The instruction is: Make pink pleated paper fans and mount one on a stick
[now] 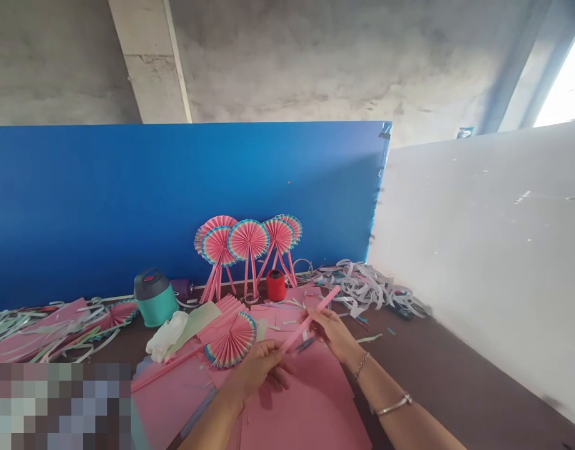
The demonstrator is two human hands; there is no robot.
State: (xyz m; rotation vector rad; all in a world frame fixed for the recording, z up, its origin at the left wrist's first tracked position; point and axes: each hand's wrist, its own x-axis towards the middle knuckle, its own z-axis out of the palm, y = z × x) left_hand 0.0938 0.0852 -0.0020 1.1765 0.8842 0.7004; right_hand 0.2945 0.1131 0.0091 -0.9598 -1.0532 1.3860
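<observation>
Head view: your left fingers (274,359) and right fingers (317,316) clamped 1 pink strip (294,338); shaping it seemingly called for even pinching.

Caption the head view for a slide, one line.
Two hands, left and right, hold a pink paper strip above pink sheets, with round pleated fans leaning by a blue panel.
</observation>
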